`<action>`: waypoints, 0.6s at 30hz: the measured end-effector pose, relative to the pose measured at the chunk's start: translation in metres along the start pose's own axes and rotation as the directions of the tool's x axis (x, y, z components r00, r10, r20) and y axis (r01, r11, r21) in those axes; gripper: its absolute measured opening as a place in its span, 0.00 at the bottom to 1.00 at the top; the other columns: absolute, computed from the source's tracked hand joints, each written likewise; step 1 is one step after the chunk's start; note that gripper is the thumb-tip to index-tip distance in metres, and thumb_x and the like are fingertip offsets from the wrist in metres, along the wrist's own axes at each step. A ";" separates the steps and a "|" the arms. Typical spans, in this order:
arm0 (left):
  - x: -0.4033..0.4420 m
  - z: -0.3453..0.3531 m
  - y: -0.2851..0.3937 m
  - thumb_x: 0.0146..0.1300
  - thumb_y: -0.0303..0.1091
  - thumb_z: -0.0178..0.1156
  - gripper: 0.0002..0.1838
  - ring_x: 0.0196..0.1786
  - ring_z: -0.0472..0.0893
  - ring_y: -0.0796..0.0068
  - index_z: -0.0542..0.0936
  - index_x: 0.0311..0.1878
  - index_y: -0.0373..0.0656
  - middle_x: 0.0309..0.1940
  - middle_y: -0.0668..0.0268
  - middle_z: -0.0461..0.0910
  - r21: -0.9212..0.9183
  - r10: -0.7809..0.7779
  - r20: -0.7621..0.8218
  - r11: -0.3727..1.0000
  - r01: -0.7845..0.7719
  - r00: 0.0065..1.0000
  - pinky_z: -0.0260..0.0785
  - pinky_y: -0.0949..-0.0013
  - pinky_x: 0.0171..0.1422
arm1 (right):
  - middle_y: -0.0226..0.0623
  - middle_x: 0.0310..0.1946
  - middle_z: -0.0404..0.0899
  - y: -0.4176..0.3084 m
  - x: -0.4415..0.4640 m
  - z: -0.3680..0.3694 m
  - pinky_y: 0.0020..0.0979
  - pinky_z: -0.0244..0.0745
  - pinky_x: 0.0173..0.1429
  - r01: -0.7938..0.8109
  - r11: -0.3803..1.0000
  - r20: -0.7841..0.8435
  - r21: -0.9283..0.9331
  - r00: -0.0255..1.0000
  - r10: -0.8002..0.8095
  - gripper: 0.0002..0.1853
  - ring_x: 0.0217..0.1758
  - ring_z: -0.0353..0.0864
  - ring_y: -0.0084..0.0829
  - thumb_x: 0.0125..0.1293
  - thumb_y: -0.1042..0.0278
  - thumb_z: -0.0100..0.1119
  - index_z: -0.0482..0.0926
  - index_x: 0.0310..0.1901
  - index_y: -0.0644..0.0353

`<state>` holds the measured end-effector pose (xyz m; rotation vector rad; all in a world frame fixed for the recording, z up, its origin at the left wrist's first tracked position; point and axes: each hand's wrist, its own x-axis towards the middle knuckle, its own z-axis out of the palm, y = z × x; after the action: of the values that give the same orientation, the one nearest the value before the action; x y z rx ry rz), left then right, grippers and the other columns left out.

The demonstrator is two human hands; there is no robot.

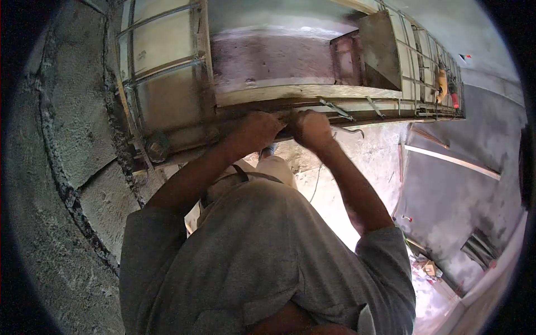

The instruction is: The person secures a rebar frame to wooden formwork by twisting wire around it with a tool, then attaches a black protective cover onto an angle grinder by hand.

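Both hands meet at the near edge of a long frame with metal bars (368, 114). My left hand (261, 129) is closed at the bars, its fingers curled and partly hidden. Close beside it on the right, my right hand (311, 129) is also closed, with a thin hooked metal rod (349, 130) sticking out to its right. Whether that rod is in the hand is hard to tell. What the fingers of either hand grip is too small and dark to make out.
Rough block wall (84, 134) rises at the left. A boxed opening (379, 50) lies beyond the hands. Yellow and red tools (442, 85) rest at the frame's far right. A pale strip (452, 162) and a dark bundle (479, 249) lie at the right.
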<state>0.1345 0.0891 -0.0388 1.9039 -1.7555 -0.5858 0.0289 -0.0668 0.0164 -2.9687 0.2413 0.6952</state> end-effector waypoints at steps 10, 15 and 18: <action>0.009 -0.012 0.006 0.71 0.40 0.52 0.14 0.39 0.84 0.51 0.78 0.52 0.45 0.41 0.51 0.80 0.077 -0.076 0.123 0.995 0.067 0.989 0.77 0.50 0.39 | 0.50 0.43 0.82 0.069 0.057 -0.009 0.47 0.69 0.63 0.375 0.907 0.204 0.191 0.889 -0.411 0.17 0.52 0.77 0.53 0.54 0.57 0.62 0.84 0.41 0.59; 0.016 0.003 0.003 0.71 0.43 0.52 0.14 0.36 0.82 0.51 0.80 0.43 0.43 0.35 0.53 0.78 0.104 0.045 0.064 0.993 -0.052 0.997 0.76 0.51 0.37 | 0.49 0.39 0.82 0.068 0.043 0.005 0.46 0.73 0.57 0.380 0.755 -0.249 0.534 0.924 -0.289 0.15 0.48 0.79 0.53 0.54 0.58 0.65 0.84 0.38 0.60; 0.018 0.017 -0.001 0.69 0.44 0.55 0.15 0.35 0.82 0.50 0.80 0.39 0.42 0.32 0.53 0.78 0.091 0.111 -0.048 0.990 -0.106 0.993 0.76 0.51 0.38 | 0.48 0.32 0.83 0.043 0.024 -0.008 0.46 0.78 0.50 0.169 0.888 -0.200 0.427 0.976 -0.089 0.16 0.43 0.82 0.52 0.52 0.56 0.68 0.83 0.35 0.61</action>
<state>0.1262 0.0704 -0.0523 1.8502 -1.8653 -0.4205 0.0458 -0.1133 0.0106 -2.5742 0.1805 0.3074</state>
